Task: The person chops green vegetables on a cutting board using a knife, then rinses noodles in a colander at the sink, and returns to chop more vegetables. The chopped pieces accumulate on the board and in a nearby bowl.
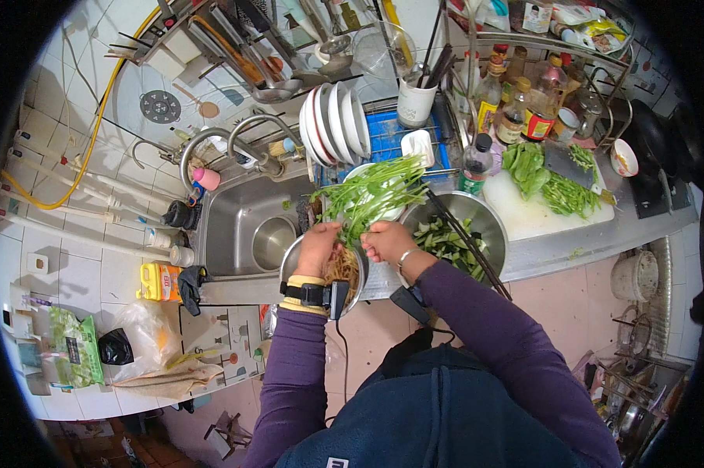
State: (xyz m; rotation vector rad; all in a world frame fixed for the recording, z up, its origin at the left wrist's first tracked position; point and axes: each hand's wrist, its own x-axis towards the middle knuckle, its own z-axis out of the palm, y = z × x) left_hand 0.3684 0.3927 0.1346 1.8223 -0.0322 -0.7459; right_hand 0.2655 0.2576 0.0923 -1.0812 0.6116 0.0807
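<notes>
A bunch of thin-stemmed leafy greens (381, 187) stretches over a white bowl (387, 212). My left hand (318, 248) grips leafy sprigs at the bunch's near left side. Close beside it, my right hand (389, 243) has its fingers closed on the near end of the same greens. Below my left hand is a metal bowl (362, 286) containing brownish shreds (341, 268), partly covered by my wrist. To the right, a larger steel bowl (500, 225) holds chopped dark green vegetable pieces (445, 240). Long dark chopsticks (466, 237) lie across that bowl.
A steel sink (229, 216) with a faucet (235, 126) is at left. Plates (334, 123) stand in a rack behind the greens. On the right, a white cutting board (516, 219) carries cut greens and a cleaver (568, 164). Sauce bottles (513, 111) and a plastic bottle (476, 164) stand nearby.
</notes>
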